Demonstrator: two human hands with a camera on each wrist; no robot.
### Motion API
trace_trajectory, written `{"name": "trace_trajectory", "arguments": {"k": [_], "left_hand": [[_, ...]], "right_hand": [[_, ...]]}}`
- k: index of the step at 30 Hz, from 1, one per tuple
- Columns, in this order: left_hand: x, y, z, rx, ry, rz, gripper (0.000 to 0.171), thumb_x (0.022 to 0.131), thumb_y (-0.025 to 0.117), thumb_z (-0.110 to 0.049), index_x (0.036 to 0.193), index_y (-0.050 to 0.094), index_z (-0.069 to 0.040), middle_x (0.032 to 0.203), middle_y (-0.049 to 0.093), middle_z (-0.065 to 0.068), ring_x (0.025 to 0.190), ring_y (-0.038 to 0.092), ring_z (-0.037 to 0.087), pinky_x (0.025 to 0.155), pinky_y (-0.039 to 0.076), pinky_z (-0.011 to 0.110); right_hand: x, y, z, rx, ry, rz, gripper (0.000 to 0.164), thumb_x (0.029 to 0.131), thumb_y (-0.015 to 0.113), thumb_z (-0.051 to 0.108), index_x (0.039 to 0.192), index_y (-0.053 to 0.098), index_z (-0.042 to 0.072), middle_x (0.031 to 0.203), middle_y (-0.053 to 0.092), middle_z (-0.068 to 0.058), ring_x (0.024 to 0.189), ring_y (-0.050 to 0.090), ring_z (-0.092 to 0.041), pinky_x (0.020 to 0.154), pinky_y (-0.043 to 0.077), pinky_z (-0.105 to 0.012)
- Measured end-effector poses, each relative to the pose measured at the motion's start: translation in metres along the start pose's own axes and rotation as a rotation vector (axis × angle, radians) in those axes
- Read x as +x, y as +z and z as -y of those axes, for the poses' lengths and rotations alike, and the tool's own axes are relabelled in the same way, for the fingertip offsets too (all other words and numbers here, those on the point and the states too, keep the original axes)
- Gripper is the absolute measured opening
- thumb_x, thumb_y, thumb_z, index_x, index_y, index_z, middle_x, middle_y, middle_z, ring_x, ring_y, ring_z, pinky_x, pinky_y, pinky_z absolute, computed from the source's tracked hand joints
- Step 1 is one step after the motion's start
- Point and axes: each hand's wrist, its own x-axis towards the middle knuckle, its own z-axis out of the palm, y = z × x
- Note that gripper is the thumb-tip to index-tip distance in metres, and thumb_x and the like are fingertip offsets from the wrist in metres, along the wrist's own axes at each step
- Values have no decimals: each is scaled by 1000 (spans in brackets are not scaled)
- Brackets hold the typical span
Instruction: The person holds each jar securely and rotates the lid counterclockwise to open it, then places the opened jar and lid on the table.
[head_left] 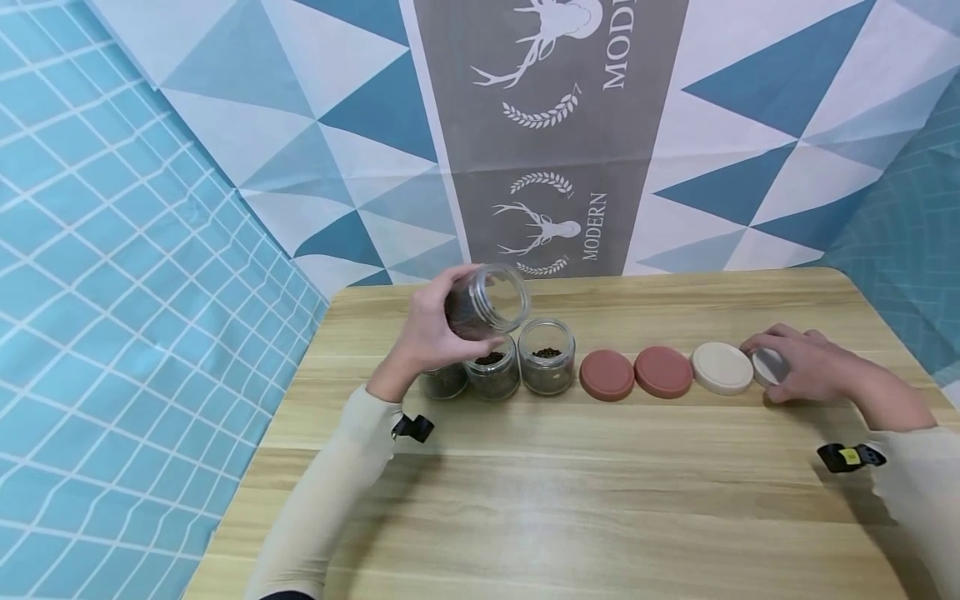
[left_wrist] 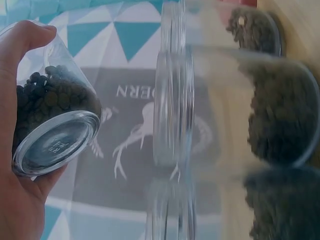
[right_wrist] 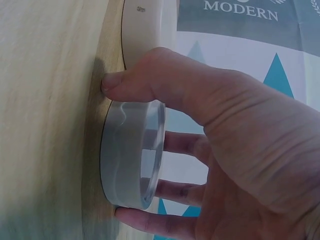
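In the head view my left hand (head_left: 438,321) grips a glass jar (head_left: 501,300), tilted with its open mouth to the right, above the row of jars. The left wrist view shows dark bean-like pieces (left_wrist: 55,97) inside it. Below it on the table stand open glass jars holding similar dark pieces: one at the right (head_left: 548,358), one in the middle (head_left: 495,371), and one at the left (head_left: 444,382), partly behind my hand. At the right end of a row of lids, my right hand (head_left: 813,364) holds a pale grey lid (right_wrist: 125,155) by its rim, low at the tabletop.
Two red lids (head_left: 607,375) (head_left: 663,372) and a cream lid (head_left: 722,368) lie in line between the jars and my right hand. The wooden table (head_left: 570,492) meets a patterned cloth backdrop (head_left: 555,150) at its far edge. A blue checked cloth (head_left: 112,333) hangs along the left.
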Motion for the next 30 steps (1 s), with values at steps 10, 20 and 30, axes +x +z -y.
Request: {"name": "trace_trajectory", "arguments": {"k": [10, 20, 30], "left_hand": [[-26, -35, 14, -40, -113, -87, 94, 68, 104, -15, 149, 60, 1, 139, 78, 20, 127, 77, 40, 112, 50, 11], [-50, -66, 27, -18, -164, -182, 91, 67, 103, -5, 147, 61, 2, 139, 78, 23, 126, 76, 22, 114, 51, 12], [-65, -80, 36, -136, -215, -272, 90, 67, 97, 10, 149, 60, 3, 135, 76, 23, 124, 72, 0, 110, 56, 16]], "right_hand": [[0, 2, 0, 6, -4, -2, 76, 74, 97, 19, 142, 67, 1, 142, 59, -37, 113, 58, -54, 85, 55, -67], [1, 2, 3, 17, 0, -3, 75, 74, 97, 18, 141, 67, 1, 142, 59, -37, 113, 57, -54, 86, 55, -68], [-1, -1, 4, 18, 11, 7, 76, 75, 96, 18, 142, 66, 0, 142, 57, -38, 113, 56, -56, 85, 54, -68]]}}
